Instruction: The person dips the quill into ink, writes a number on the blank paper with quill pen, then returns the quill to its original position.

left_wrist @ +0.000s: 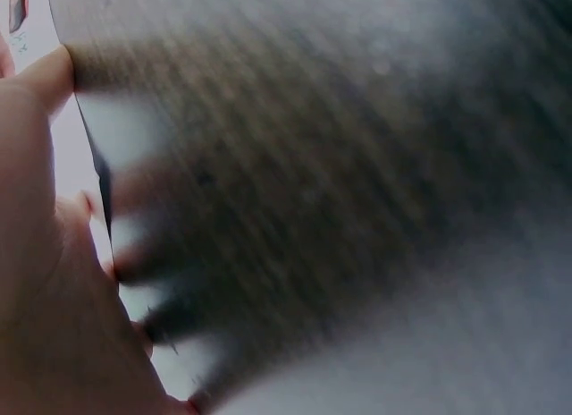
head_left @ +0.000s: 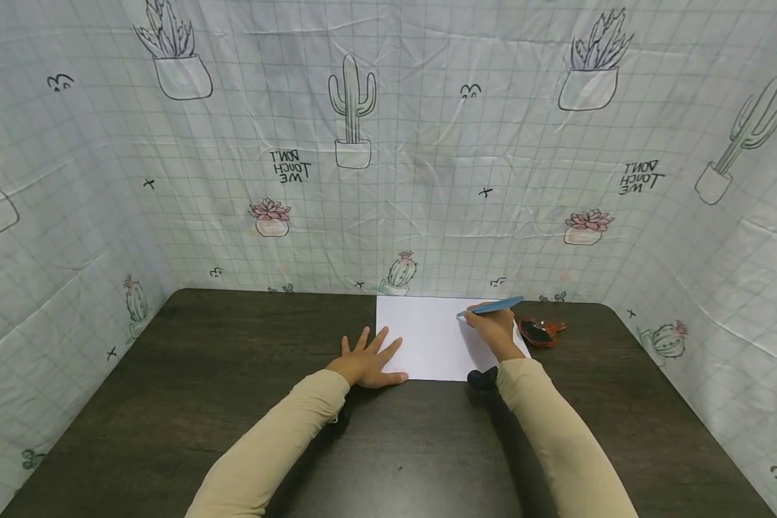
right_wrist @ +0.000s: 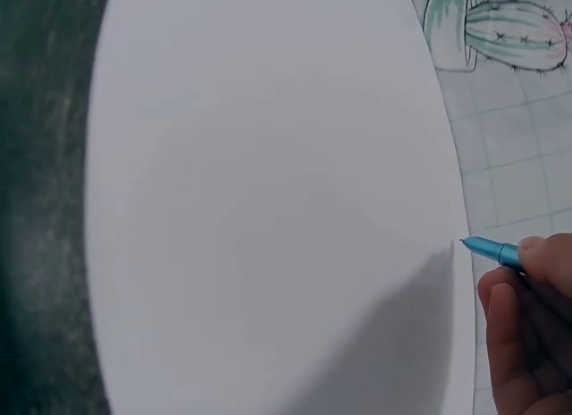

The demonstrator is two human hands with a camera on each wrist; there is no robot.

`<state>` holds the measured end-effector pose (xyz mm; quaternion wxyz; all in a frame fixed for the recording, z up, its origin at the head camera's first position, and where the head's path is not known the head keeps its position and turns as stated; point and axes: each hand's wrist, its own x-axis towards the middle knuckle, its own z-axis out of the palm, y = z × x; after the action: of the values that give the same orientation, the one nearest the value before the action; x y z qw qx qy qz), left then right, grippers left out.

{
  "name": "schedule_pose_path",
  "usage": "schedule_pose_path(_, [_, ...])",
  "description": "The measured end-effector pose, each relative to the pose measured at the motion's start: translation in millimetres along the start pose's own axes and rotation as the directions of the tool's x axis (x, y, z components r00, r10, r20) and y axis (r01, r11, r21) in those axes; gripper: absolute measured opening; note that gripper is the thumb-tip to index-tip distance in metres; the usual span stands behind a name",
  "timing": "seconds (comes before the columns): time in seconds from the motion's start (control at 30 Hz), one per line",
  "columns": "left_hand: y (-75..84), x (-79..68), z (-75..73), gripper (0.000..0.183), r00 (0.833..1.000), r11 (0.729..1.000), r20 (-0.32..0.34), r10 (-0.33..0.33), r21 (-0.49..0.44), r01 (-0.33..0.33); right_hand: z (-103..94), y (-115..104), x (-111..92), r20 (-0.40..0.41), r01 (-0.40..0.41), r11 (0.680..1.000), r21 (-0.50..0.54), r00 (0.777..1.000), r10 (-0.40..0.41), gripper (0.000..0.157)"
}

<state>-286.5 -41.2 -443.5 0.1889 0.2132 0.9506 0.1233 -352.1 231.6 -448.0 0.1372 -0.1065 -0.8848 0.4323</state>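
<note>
A blank white sheet of paper point(head_left: 427, 338) lies at the far edge of the table. My left hand point(head_left: 369, 361) rests on its left side with the fingers straight and spread; the left wrist view shows part of this hand point(left_wrist: 45, 254) by the paper's edge. In my right hand point(head_left: 495, 332) I pinch a blue pen point(head_left: 500, 306) with a broad, flat upper end. Its fine tip point(right_wrist: 466, 242) points at the upper part of the sheet in the right wrist view. Whether the tip touches the paper, I cannot tell. No marks show there.
To the right of the paper sits a small orange-and-black object point(head_left: 540, 332), its kind unclear. The dark wooden table point(head_left: 427, 453) is bordered by a hanging white cloth point(head_left: 414, 194) with cactus drawings. A black wrist device point(head_left: 482, 379) is by my right wrist.
</note>
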Motion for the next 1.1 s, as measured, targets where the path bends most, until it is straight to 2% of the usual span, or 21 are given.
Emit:
schedule_pose_path(0.17, [0.1, 0.8, -1.1, 0.078, 1.000, 1.000, 0.017, 0.004, -0.016, -0.004, 1.0, 0.0, 0.6, -0.013, 0.012, 0.999, -0.046, 1.000, -0.013, 0.018])
schedule_pose_path(0.4, [-3.6, 4.9, 2.3, 0.080, 1.000, 1.000, -0.001, 0.002, -0.021, -0.002, 5.1, 0.2, -1.2, -0.027, 0.006, 1.000, 0.013, 1.000, -0.005, 0.017])
schedule_pose_path(0.6, [-7.6, 11.0, 8.0, 0.081, 1.000, 1.000, 0.005, -0.002, -0.014, 0.002, 6.3, 0.8, -3.2, -0.056, -0.022, 1.000, -0.020, 0.998, 0.021, 0.016])
schedule_pose_path(0.77, [-2.6, 4.9, 2.6, 0.079, 1.000, 1.000, 0.007, -0.006, -0.006, 0.006, 7.2, 1.9, -4.2, -0.056, -0.040, 0.999, -0.003, 0.998, 0.040, 0.016])
schedule_pose_path(1.1, [-1.3, 1.9, 1.5, 0.078, 1.000, 1.000, -0.002, 0.012, 0.004, -0.012, 7.7, 3.3, -7.3, -0.017, -0.047, 0.997, 0.066, 0.999, 0.048, 0.018])
